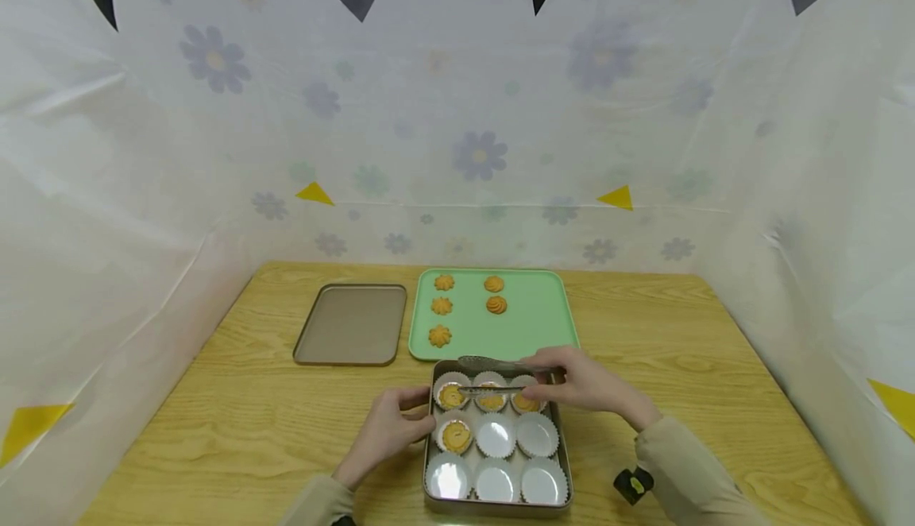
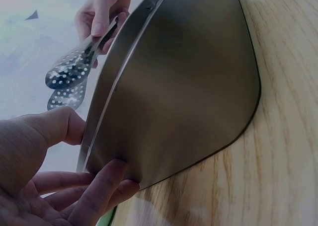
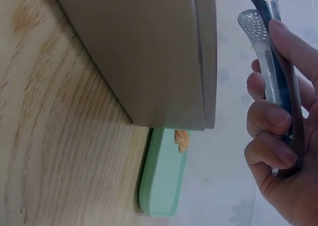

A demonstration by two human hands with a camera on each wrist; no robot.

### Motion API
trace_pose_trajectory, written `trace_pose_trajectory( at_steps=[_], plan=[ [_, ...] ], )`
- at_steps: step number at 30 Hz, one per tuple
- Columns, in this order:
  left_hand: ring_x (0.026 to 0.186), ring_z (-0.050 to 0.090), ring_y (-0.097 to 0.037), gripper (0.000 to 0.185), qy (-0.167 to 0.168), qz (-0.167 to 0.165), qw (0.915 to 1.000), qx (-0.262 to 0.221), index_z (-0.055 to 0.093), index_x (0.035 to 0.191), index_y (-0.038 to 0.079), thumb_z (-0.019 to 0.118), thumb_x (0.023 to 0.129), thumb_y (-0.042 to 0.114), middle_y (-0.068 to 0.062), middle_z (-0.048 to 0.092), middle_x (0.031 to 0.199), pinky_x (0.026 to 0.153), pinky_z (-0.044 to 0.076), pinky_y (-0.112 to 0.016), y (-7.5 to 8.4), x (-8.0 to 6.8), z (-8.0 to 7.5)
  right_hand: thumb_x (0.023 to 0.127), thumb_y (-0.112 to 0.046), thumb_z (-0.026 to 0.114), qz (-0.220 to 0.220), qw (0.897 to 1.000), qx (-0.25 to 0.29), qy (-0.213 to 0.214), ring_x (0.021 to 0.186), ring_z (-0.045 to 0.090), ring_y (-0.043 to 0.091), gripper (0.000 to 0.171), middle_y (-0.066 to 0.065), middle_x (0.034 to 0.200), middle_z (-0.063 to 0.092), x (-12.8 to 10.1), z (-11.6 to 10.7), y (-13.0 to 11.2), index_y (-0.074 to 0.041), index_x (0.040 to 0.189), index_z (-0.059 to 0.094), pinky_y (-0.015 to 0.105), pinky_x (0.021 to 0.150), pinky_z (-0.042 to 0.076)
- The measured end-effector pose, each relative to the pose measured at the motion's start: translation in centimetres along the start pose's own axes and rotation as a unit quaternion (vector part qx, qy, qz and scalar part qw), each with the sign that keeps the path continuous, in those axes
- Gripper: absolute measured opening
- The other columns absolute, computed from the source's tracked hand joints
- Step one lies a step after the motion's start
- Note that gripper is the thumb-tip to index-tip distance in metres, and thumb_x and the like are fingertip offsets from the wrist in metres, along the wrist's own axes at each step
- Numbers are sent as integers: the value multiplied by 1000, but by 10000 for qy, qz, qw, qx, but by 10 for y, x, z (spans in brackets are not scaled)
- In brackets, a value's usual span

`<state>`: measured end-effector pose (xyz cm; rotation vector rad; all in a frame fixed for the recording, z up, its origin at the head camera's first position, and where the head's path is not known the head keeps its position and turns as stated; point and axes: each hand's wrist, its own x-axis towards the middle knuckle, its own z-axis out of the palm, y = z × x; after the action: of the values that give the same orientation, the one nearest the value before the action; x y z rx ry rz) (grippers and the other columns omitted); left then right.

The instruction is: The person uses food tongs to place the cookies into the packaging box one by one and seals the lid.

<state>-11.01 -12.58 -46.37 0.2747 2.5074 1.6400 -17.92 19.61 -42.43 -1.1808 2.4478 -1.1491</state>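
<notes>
A square metal tin [image 1: 498,508] stands near the table's front, holding white paper cups [image 1: 496,435] in rows. Yellow cookies [image 1: 456,435] sit in the back-row cups and the middle-row left cup; the others show bare white bottoms. My right hand [image 1: 582,383] grips silver perforated tongs [image 3: 278,72] above the back row. The blades are apart, with no cookie visible between them. At the tin's left side, my left hand [image 1: 389,431] touches the rim and outer wall with thumb and fingers [image 2: 102,186].
Behind the tin lies a green tray [image 1: 536,319] with star-shaped cookies [image 1: 440,336] on its left and swirl cookies [image 1: 496,304] near its middle. A brown tray [image 1: 350,323] rests to its left. Pale sheeting [image 1: 457,113] encloses the wooden table [image 1: 665,335].
</notes>
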Motion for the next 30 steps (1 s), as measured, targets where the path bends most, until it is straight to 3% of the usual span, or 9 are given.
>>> trace_pose_trajectory(
  at_steps=[6, 13, 17, 24, 30],
  plan=[
    [112, 68, -46, 57, -3, 21, 10000, -39, 57, 129, -17, 70, 78, 4, -36, 63, 127, 88, 65, -34, 0, 0, 0, 92, -23, 72, 583, 9952, -56, 784, 55, 31, -3, 40, -3, 78, 57, -2, -1, 8, -1, 124, 68, 15, 46, 34],
    [112, 68, -46, 57, -10, -4, 9999, -141, 56, 130, -18, 69, 78, 4, -37, 62, 128, 87, 65, -32, 1, 0, 0, 90, -25, 74, 1386, 9760, -48, 1682, 48, 26, -3, 46, 1, 79, 58, -2, -4, 15, 2, 127, 67, 16, 41, 29],
    [112, 68, -46, 58, -17, -14, 9998, -183, 56, 130, -18, 69, 78, 4, -38, 61, 128, 87, 65, -32, 0, 0, 0, 91, -27, 74, 1644, 9665, -94, 1968, 49, 27, -1, 48, 2, 78, 58, -4, -5, 23, 2, 129, 66, 17, 41, 29],
    [112, 68, -47, 57, -14, 24, 9998, -206, 56, 130, -18, 70, 78, 3, -38, 62, 127, 87, 65, -32, -2, 0, 1, 92, -29, 72, 2133, 9502, -190, 2265, 68, 48, 9, 53, 8, 86, 65, -6, -8, 29, 6, 131, 63, 19, 48, 39],
    [112, 68, -46, 57, -31, 24, 9998, -214, 56, 129, -18, 70, 79, 3, -38, 62, 127, 87, 65, -32, -2, 0, 0, 93, -31, 70, 2315, 9438, -154, 2353, 71, 49, 11, 54, 11, 90, 65, -9, -10, 33, 6, 132, 62, 21, 49, 40]
  ],
)
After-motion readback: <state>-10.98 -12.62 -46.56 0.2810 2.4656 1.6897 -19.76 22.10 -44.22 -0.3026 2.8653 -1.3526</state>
